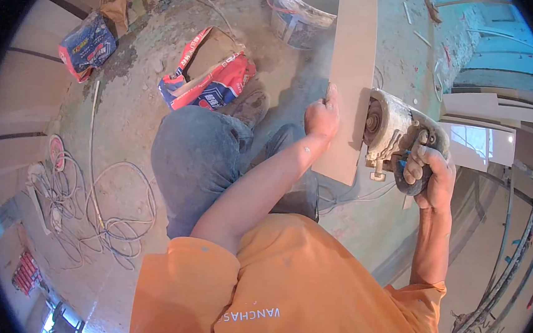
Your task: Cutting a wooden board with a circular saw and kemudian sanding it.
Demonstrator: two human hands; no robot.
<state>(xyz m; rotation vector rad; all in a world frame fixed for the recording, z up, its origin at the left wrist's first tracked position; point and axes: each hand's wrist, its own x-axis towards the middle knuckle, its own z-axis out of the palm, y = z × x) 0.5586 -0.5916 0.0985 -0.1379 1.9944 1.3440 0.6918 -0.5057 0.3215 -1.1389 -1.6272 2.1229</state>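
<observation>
1. Gripping the long beige tile strip point(351, 67) at its left edge, the left hand point(322, 116) sits just right of centre in the frame, fingers curled over the edge.
2. The right hand point(430, 174) is clenched around the dark handle of a dusty angle grinder point(394, 136), right of centre.
3. The grinder's disc end touches the strip's right edge, opposite the left hand.
4. The strip runs from the top of the frame down to the middle, above the dusty concrete floor point(126, 118).
5. A grey bucket point(300, 12) stands at the top, just left of the strip.
6. A torn red-and-white sack point(214, 78) lies upper left of centre; a blue bag point(88, 46) lies farther left.
7. Coiled cable point(106, 216) spreads over the floor at lower left.
</observation>
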